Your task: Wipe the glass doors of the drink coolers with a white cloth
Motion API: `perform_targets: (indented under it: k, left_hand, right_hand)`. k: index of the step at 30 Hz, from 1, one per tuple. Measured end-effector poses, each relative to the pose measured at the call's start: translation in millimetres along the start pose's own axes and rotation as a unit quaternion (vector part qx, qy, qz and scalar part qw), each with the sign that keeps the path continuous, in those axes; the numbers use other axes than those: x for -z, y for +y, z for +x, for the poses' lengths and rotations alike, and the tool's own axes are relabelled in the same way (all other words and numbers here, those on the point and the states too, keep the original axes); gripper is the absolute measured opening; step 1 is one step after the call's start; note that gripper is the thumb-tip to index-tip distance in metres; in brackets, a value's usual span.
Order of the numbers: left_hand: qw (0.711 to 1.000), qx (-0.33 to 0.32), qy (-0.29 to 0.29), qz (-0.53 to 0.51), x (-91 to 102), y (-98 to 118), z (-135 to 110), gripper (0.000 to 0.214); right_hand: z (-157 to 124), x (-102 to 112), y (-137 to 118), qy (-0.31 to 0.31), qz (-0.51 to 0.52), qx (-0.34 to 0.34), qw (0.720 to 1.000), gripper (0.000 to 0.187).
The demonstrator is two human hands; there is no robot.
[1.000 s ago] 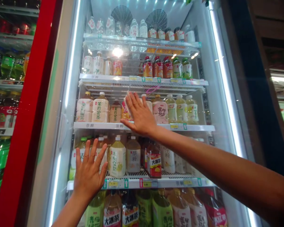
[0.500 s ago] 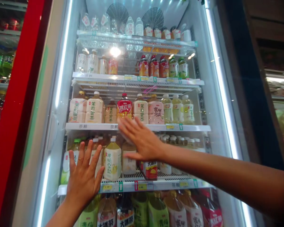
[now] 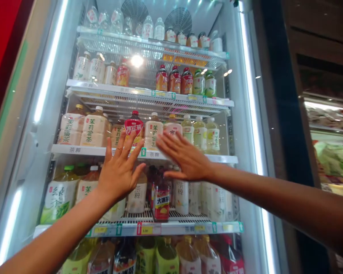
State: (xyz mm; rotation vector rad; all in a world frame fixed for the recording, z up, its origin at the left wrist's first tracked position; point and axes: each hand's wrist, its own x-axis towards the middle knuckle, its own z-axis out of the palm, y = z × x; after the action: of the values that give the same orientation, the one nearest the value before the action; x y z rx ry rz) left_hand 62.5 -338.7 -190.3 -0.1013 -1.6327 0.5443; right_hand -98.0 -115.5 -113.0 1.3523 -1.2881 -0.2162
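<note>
Both of my hands are raised with fingers spread before a lit drinks fridge, whose glass shows reflections. My left hand (image 3: 118, 171) overlaps the red-labelled tea bottle (image 3: 133, 127) and the shelf edge below it. To its right, my right hand (image 3: 188, 156) partly covers a pink-labelled bottle (image 3: 173, 123). Neither hand holds anything; whether the palms touch the glass I cannot tell. Beneath the hands stands a dark bottle with a red and yellow label (image 3: 161, 199). A large green-tea bottle (image 3: 58, 196) is at the lower left.
Several shelves of bottles fill the fridge, with clear water bottles (image 3: 153, 28) high up and large bottles (image 3: 167, 257) at the bottom. Bright light strips (image 3: 253, 95) run down both sides. Right of the dark frame, another lit display holds wrapped greens (image 3: 335, 158).
My left hand has moved up and right, closer to my right hand. The right hand has shifted slightly right. The view has turned a little, so the fridge appears further left and tilted.
</note>
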Motion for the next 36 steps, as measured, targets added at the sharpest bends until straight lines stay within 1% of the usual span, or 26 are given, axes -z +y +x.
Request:
perform_targets:
  k: [3,4,5,7,9,10,11,12,13,15,16,17,18,20,22,23,24,25,26,28,29,30,31,34,35,36]
  left_hand:
    - [1.000,0.002,-0.003,-0.005,-10.5,-3.7,28.9,0.066]
    - [1.000,0.006,-0.005,-0.010,-13.2,-4.7,35.5,0.065]
    - [1.000,0.011,-0.006,-0.015,-15.3,-5.4,40.3,0.065]
    - [1.000,0.016,-0.004,-0.016,-17.4,-6.0,44.9,0.065]
    - [1.000,0.007,-0.005,-0.009,-16.7,-5.9,45.0,0.066]
    - [1.000,-0.001,-0.008,-0.004,-15.5,-6.2,44.3,0.066]
    - [1.000,-0.009,-0.012,0.002,-13.8,-6.9,43.8,0.066]
    - [1.000,-0.016,-0.014,0.007,-11.6,-8.4,43.5,0.066]
    - [1.000,-0.021,-0.014,0.013,-9.1,-11.0,43.7,0.067]
    - [0.999,-0.023,-0.011,0.023,-3.7,-19.5,45.0,0.069]
    - [0.999,-0.019,-0.010,0.025,-1.1,-25.3,45.5,0.070]
    - [1.000,-0.010,-0.009,0.027,1.3,-31.7,45.6,0.070]
    - [1.000,0.003,-0.010,0.027,3.2,-38.3,45.0,0.071]
    - [0.999,0.031,-0.013,0.025,5.5,-50.1,41.9,0.071]
    - [0.998,0.048,-0.017,0.023,6.0,-57.6,37.7,0.070]
    - [0.998,0.051,-0.019,0.022,5.9,-59.4,36.0,0.069]
    - [0.998,0.054,-0.021,0.021,5.8,-60.1,34.9,0.068]
    - [0.998,0.057,-0.022,0.019,5.7,-59.9,34.5,0.068]
    - [0.998,0.060,-0.024,0.018,5.7,-59.0,34.7,0.068]
    - [0.997,0.065,-0.031,0.015,6.2,-56.4,35.8,0.067]
    - [0.997,0.067,-0.037,0.015,6.6,-55.0,36.0,0.067]
    - [0.997,0.069,-0.044,0.014,7.1,-53.8,35.8,0.067]
    - [0.996,0.072,-0.051,0.012,7.7,-53.0,35.0,0.067]
    - [0.995,0.072,-0.064,0.005,11.3,-54.5,33.5,0.068]
    - [0.996,0.062,-0.063,0.003,13.3,-57.1,35.6,0.068]
    - [0.997,0.047,-0.062,0.002,15.7,-61.0,40.2,0.070]
  right_hand:
    - [2.0,3.1,54.3,0.061,-0.014,-0.202,0.977,0.096]
    - [3.2,3.3,64.5,0.078,-0.016,-0.248,0.966,0.097]
    - [3.3,3.1,67.6,0.085,-0.018,-0.265,0.960,0.097]
    - [-1.1,2.8,56.0,0.067,-0.020,-0.205,0.976,0.097]
    - [-9.7,3.8,40.3,0.026,-0.017,-0.086,0.996,0.097]
    - [-13.7,5.2,38.8,0.010,-0.015,-0.043,0.999,0.097]
    - [-16.7,6.9,43.5,0.006,-0.012,-0.034,0.999,0.097]
    - [-18.0,8.7,53.8,0.014,-0.010,-0.066,0.998,0.097]
    - [-17.4,10.2,67.3,0.035,-0.008,-0.131,0.991,0.097]
    - [-11.4,10.8,89.0,0.087,0.003,-0.291,0.953,0.099]
    - [-7.0,9.6,90.3,0.106,0.011,-0.340,0.934,0.099]
    - [-2.7,7.6,82.8,0.117,0.019,-0.347,0.930,0.098]
    - [0.9,5.2,66.9,0.119,0.027,-0.311,0.943,0.097]
    - [5.2,0.5,20.9,0.093,0.042,-0.146,0.984,0.099]
    - [7.4,-1.5,-16.5,0.043,0.062,0.011,0.997,0.103]
    - [9.0,-1.0,-23.5,0.023,0.067,0.051,0.996,0.104]
    - [11.3,0.3,-21.2,0.013,0.066,0.053,0.996,0.103]
    - [14.5,2.2,-11.1,0.014,0.060,0.018,0.998,0.101]
    - [18.3,4.2,3.3,0.027,0.050,-0.048,0.997,0.099]
    - [25.9,6.2,28.4,0.065,0.029,-0.216,0.974,0.096]
    - [28.6,5.7,31.7,0.080,0.022,-0.269,0.959,0.096]
    - [29.9,4.4,26.6,0.086,0.021,-0.281,0.956,0.097]
    - [30.0,2.5,14.0,0.081,0.026,-0.252,0.964,0.099]
    - [29.0,-1.0,-31.5,0.030,0.048,-0.032,0.998,0.104]
    - [31.7,0.0,-34.4,0.018,0.050,0.019,0.998,0.103]
    - [37.2,2.6,-26.3,0.014,0.046,0.037,0.998,0.102]
